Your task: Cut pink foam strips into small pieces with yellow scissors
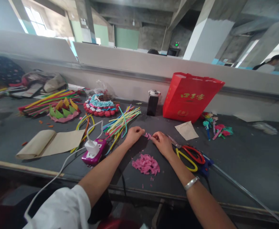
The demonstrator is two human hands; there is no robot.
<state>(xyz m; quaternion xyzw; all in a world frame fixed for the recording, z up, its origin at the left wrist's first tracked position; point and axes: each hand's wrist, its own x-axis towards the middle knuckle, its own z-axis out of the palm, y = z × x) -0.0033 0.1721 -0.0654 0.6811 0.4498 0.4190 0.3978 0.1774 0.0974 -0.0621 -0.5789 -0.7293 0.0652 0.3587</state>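
Small pink cut pieces (148,136) lie between my two hands on the dark tabletop. My left hand (134,135) has thumb and fingers pinched together at their left side; what is in the pinch is too small to make out. From the right, my right hand (163,143) pinches at the edge of the same pink bits, its fingertips on one of them. Nearer to me, between my forearms, is a loose pile of pink pieces (146,164), with a few stray bits around it. Scissors with red and yellow handles (193,155) lie beside my right wrist.
A purple power socket (95,152) with a white plug and cable sits left of my left arm. Behind it are colourful pipe cleaners (123,120). A black bottle (153,103) and red bag (189,97) stand at the back. A glue gun (205,167) lies at right.
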